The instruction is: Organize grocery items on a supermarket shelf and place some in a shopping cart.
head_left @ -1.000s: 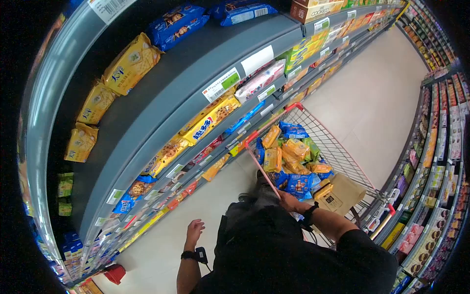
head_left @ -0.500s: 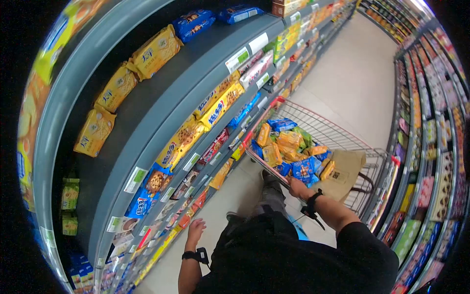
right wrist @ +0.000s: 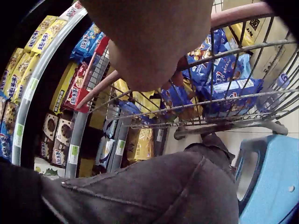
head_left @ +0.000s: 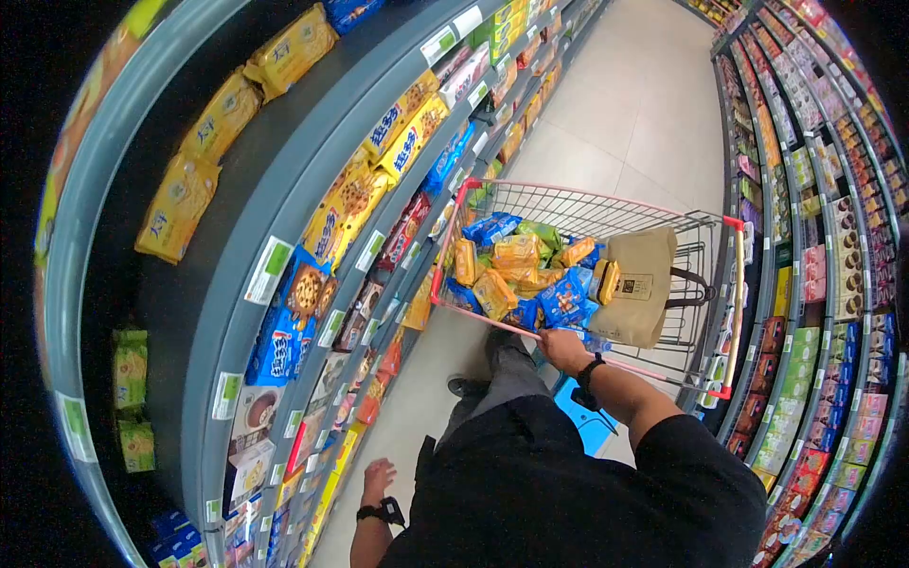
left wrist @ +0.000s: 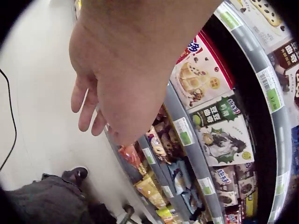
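The right hand (head_left: 565, 351) grips the near side rail of a wire shopping cart (head_left: 606, 195); in the right wrist view the hand (right wrist: 145, 65) lies over that rail (right wrist: 243, 14). Inside the cart are several yellow packs (head_left: 516, 252) and blue packs (head_left: 565, 297), with a brown paper bag (head_left: 630, 298) beside them. The left hand (head_left: 379, 478) hangs low beside the shelf, holding nothing. In the left wrist view the left hand (left wrist: 121, 88) has its fingers loosely extended, in front of shelved boxes (left wrist: 224, 135).
A curved-looking shelf (head_left: 256, 189) with biscuit packs runs along the left, close to the left hand. Another stocked shelf (head_left: 814, 256) stands on the right. Pale floor (head_left: 620, 114) stretches ahead between them. A blue plastic object (head_left: 584, 417) lies beside the person's legs.
The view has shifted along the aisle, and the cart now appears further left and turned more crosswise. The right hand stays on its rail; the left hand still hangs low, a little lower in view.
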Available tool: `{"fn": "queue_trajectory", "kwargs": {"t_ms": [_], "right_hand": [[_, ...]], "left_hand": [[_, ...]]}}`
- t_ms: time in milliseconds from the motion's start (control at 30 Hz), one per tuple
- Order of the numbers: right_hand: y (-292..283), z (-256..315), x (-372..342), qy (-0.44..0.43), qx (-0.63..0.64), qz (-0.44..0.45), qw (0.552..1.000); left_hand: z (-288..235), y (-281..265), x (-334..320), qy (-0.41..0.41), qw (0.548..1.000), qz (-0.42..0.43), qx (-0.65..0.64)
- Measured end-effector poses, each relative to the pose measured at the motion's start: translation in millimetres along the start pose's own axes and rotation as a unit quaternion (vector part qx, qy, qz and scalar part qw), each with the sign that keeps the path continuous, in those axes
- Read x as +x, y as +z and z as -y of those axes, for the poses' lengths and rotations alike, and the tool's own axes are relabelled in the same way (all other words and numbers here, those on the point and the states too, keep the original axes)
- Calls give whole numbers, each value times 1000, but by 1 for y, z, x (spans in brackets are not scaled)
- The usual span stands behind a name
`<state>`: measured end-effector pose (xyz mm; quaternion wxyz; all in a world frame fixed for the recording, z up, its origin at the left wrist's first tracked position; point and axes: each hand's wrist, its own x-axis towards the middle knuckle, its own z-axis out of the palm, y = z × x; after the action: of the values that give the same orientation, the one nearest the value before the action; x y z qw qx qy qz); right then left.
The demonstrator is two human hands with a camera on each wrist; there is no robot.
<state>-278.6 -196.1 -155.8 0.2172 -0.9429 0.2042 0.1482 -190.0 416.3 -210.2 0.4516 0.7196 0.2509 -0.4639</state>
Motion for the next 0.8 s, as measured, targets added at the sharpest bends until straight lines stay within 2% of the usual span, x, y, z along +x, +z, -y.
{"fn": "queue_trajectory", "kwargs": {"t_ms": [100, 133, 167, 233, 267, 300, 367, 400, 433, 500, 567, 600, 633, 700, 733, 767, 800], "right_hand": [[19, 3, -18, -20, -3, 13, 1000], [16, 6, -22, -9, 7, 69, 998], [20, 7, -27, -13, 1, 66, 998], [28, 5, -34, -102, 117, 43, 987], [19, 4, -27, -83, 150, 175, 970], [12, 5, -25, -87, 143, 174, 970], [2, -2, -17, -40, 219, 161, 961], [-3, -9, -9, -9, 207, 154, 966], [18, -37, 8, 21, 170, 105, 980], [-22, -29, 21, 90, 181, 101, 974], [-21, -53, 52, 86, 116, 71, 987], [-8, -70, 65, 132, 170, 8, 977], [-17, -70, 75, 123, 170, 10, 978], [-48, -58, 86, 45, 109, -50, 992], [-76, -37, 90, 87, 143, 14, 986], [-73, -40, 105, 77, 145, 20, 986], [-61, -56, 121, 62, 65, 32, 995]], "left_hand": [[-40, 16, 0, 51, 998, -22, 19], [-54, 22, -3, 54, 998, -20, 14], [-66, 26, -6, 83, 997, -5, 7], [-71, 30, -7, 114, 993, 8, -7], [-70, 32, -4, 124, 992, 9, -3], [-68, 34, -2, 133, 991, 9, 2], [-57, 37, -3, 116, 993, 7, -4], [-48, 38, -2, 98, 995, 6, -3], [-37, 39, 0, 100, 995, 4, -9], [-8, 39, 4, 53, 998, 6, -15], [10, 42, -5, 23, 999, -1, -34], [16, 41, -16, 28, 998, 10, -59], [24, 44, -22, 19, 998, -2, -53], [42, 40, -25, 8, 996, 9, -87], [43, 40, -31, -7, 996, -3, -85], [42, 39, -39, -22, 996, -16, -82], [49, 32, -45, -7, 990, 3, -143]]}}
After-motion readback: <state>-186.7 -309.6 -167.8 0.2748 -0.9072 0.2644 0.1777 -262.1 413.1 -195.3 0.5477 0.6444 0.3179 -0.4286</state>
